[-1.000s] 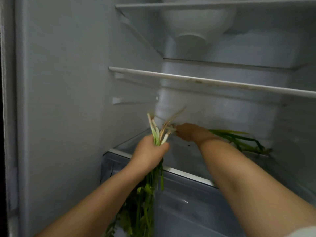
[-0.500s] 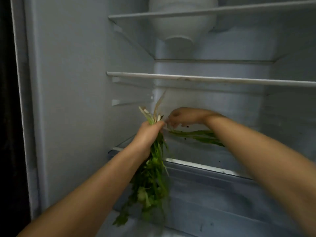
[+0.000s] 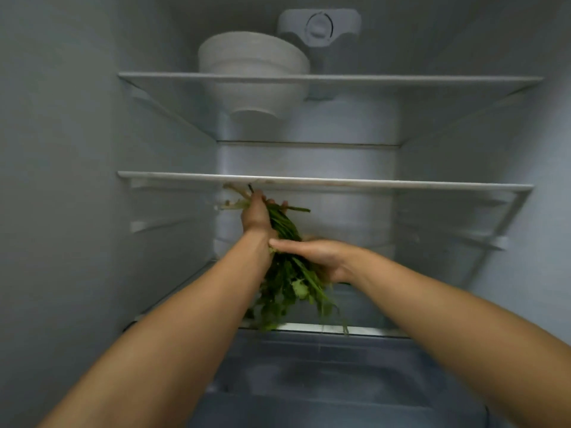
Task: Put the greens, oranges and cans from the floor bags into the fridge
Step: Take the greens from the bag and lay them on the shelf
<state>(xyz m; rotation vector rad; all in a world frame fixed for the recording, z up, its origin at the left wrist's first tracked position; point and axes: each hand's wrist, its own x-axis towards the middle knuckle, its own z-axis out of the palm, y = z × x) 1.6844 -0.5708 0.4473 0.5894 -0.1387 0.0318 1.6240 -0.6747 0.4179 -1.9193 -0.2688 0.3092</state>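
Nearest the camera there's the crisper drawer (image 3: pixel 324 381) at the bottom of the fridge, shut as far as I can tell, with the glass shelf (image 3: pixel 364 329) running over the top of it. Both forearms reach in over that.

The right hand (image 3: pixel 315 257) has come back toward the front: a second ago it was reaching deep to the rear where a few long stalks lay, and now it's cupped loosely around the leafy lower half of the greens (image 3: pixel 285 273), fingers mostly straight, more supporting than squeezing. The left hand (image 3: pixel 256 216) is closed tight around the stem end of the same bunch and has gone up and further in, so the pale root tips now poke out just under the middle shelf (image 3: pixel 401 184). The bunch itself has gone from dangling down in front of the drawer to lying at a slant inside the compartment, leaves trailing down to the front edge of the glass.

So my read is the loose stalks got gathered into one bundle (I can't see any left at the back, though the arms hide part of it) and the whole lot is about to be laid down on that lower shelf. Greens nearly done then, and no oranges or cans visible in here yet.

Further back and up, a stack of white bowls (image 3: pixel 253 69) sits on the top shelf (image 3: pixel 432 79), next to the thermostat dial (image 3: pixel 319 27).
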